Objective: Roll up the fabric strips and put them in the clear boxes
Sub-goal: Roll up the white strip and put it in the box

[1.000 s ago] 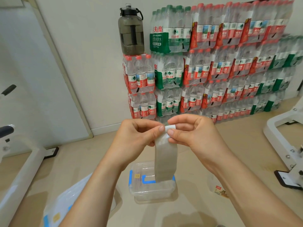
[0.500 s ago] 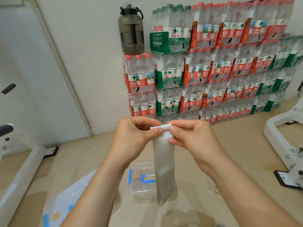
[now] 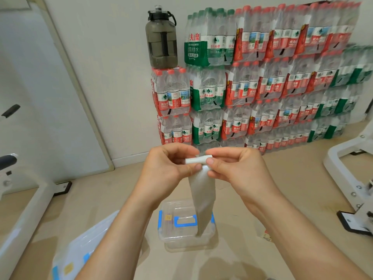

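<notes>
A pale grey fabric strip [image 3: 202,196] hangs in front of me, its top end turned into a small white roll. My left hand [image 3: 167,168] pinches the roll's left end and my right hand [image 3: 232,168] pinches its right end, thumbs toward me. The strip's free tail dangles down over a clear box with blue clips [image 3: 173,237] that stands on the floor below my hands. Part of another clear box [image 3: 80,253] shows at the lower left, behind my left forearm.
Shrink-wrapped packs of water bottles [image 3: 262,87] are stacked against the far wall, with a large dark jug [image 3: 161,39] on top. White exercise-machine frames stand at the left [image 3: 24,209] and right [image 3: 347,178]. A small packet [image 3: 266,235] lies on the floor by my right forearm.
The top of the strip has been rolled into a tighter, thicker white roll between my fingers. Both hands stay at about the same height and the tail still hangs over the box.
</notes>
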